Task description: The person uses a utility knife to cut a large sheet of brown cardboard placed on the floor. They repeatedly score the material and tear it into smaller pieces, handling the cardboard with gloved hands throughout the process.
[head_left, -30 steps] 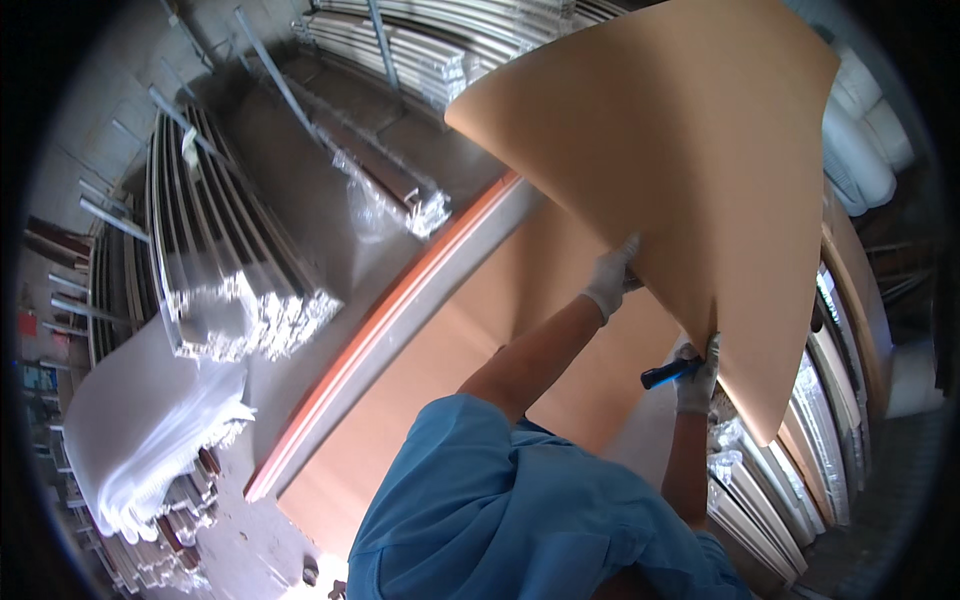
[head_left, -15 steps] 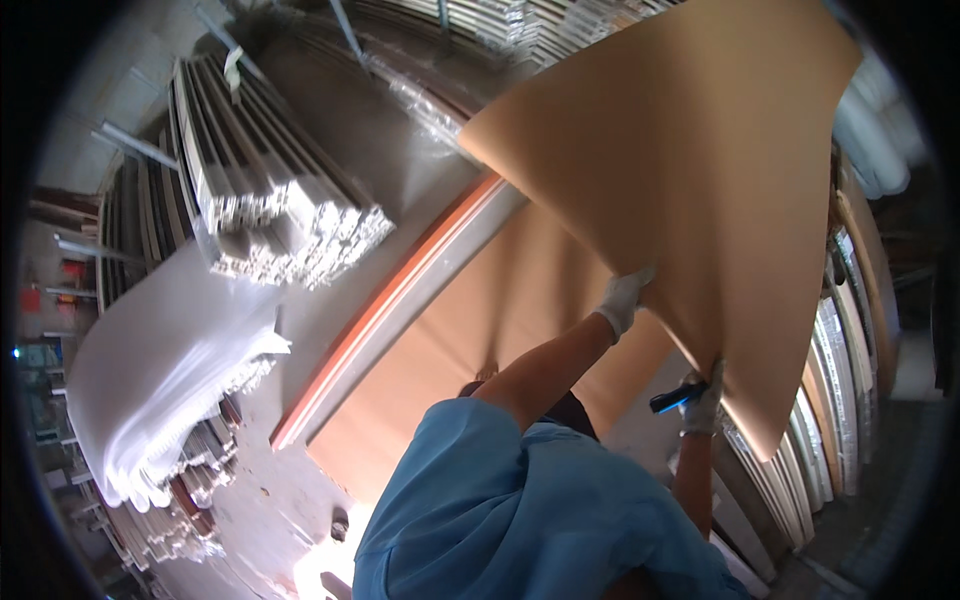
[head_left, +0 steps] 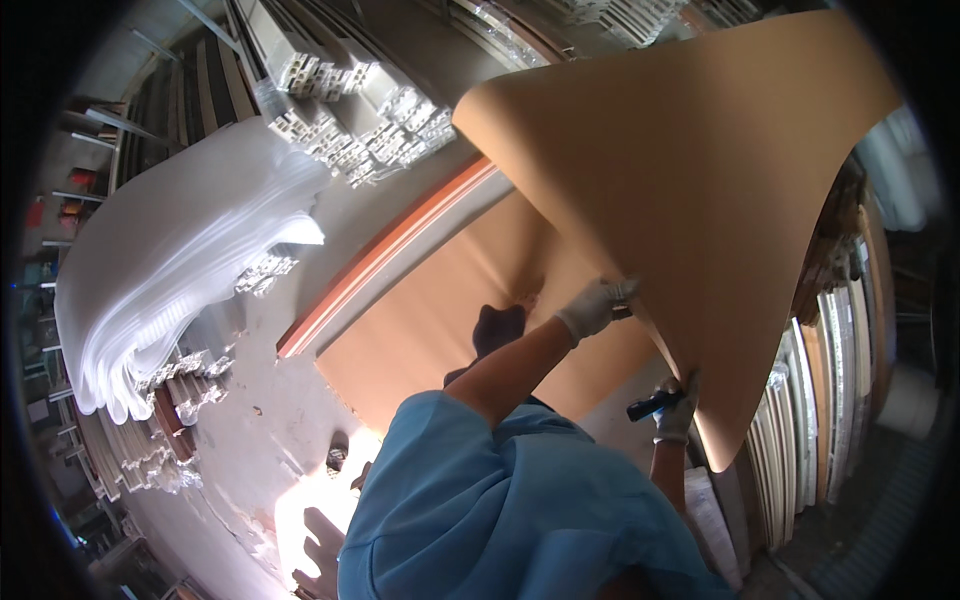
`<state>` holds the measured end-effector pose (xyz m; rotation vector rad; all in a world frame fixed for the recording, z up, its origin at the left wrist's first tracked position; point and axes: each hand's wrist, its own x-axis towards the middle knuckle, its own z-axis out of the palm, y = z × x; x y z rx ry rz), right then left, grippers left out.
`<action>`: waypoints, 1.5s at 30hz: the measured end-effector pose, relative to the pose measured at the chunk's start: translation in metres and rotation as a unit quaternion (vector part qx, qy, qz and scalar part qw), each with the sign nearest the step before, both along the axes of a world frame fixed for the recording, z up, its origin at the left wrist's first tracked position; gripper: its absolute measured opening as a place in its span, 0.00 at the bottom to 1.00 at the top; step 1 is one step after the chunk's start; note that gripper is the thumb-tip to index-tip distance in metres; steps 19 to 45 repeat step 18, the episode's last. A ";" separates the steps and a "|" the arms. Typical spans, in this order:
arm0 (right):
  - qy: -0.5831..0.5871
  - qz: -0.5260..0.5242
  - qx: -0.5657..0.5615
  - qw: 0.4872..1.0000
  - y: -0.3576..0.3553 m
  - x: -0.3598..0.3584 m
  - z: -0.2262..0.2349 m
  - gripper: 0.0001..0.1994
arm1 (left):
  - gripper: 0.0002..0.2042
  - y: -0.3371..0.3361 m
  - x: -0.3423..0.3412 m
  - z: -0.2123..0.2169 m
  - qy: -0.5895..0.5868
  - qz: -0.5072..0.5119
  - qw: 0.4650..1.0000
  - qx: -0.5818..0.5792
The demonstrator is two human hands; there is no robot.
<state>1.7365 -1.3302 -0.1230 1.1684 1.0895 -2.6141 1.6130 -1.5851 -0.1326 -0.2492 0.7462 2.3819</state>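
Observation:
A large brown paper sheet (head_left: 700,190) is raised in front of me, its far left corner curling over. My left hand (head_left: 592,308), in a pale glove, is closed on the sheet's near edge. Further right along that edge, my gloved right hand (head_left: 680,412) is closed around a short black tool (head_left: 652,404) whose kind I cannot make out. The fingers of that hand also touch the sheet. More brown paper (head_left: 400,350) lies flat on the floor under me, and my foot (head_left: 498,328) is on it.
An orange-and-white long profile (head_left: 390,255) lies along the floor paper's left side. Bundled white profiles (head_left: 350,100) and draped white foam sheeting (head_left: 190,250) are on racks at left. Several long strips (head_left: 800,420) stand at right. A pale wrapped bundle (head_left: 708,515) lies by my right forearm.
Both hands have moved slightly left in view, still on the sheet's edge. The raised sheet has shifted, and its far left corner is now more rounded. The whole view has turned a little.

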 end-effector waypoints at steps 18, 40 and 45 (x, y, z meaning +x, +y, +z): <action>0.021 -0.183 0.199 0.963 -0.065 0.356 -0.014 0.25 | 0.32 -0.162 0.280 -0.010 -0.100 -0.025 0.980 -0.171; 0.021 -0.183 0.199 0.963 -0.065 0.356 -0.014 0.25 | 0.32 -0.162 0.280 -0.010 -0.100 -0.025 0.980 -0.171; 0.021 -0.183 0.199 0.963 -0.065 0.356 -0.014 0.25 | 0.32 -0.162 0.280 -0.010 -0.100 -0.025 0.980 -0.171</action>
